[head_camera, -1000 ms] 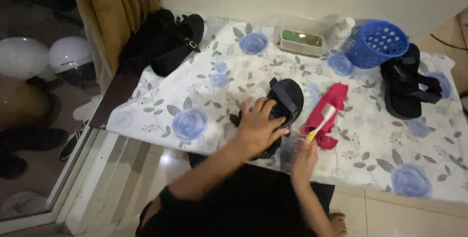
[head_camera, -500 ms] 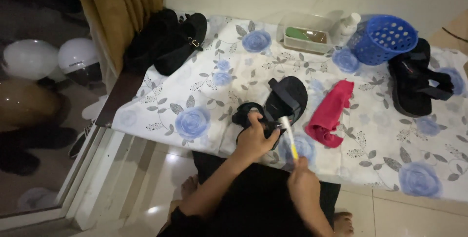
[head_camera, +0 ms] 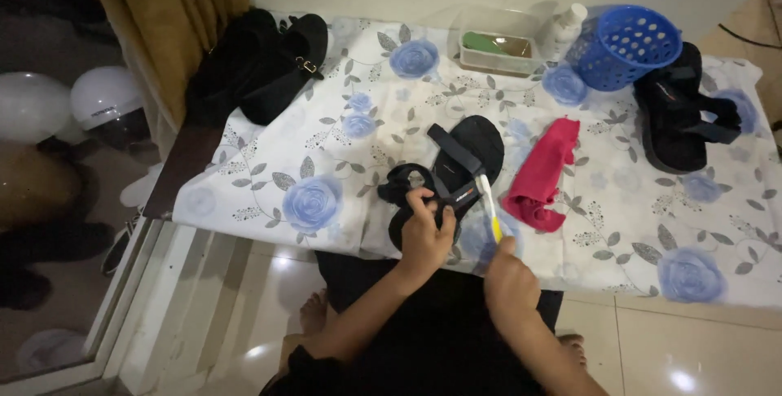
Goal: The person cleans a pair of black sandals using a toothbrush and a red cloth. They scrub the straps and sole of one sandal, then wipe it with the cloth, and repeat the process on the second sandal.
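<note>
A black sandal (head_camera: 468, 156) lies on the white cloth with blue roses (head_camera: 326, 160), its heel end toward me. My left hand (head_camera: 425, 235) grips the sandal's near end by its strap. My right hand (head_camera: 509, 275) holds a yellow-handled toothbrush (head_camera: 489, 205) upright, its white head touching the sandal's strap. A crumpled red rag (head_camera: 542, 173) lies just right of the sandal.
A blue perforated basket (head_camera: 623, 47), a clear plastic box (head_camera: 497, 46) with something green inside and a white bottle (head_camera: 566, 23) stand at the back. Black sandals (head_camera: 680, 111) lie far right; black shoes (head_camera: 261, 66) back left by a yellow curtain (head_camera: 175, 21). White helmets (head_camera: 73, 103) sit left.
My right hand left the red rag and brought the toothbrush over to the sandal's strap. My left hand slid down to the sandal's near end. The view has shifted slightly.
</note>
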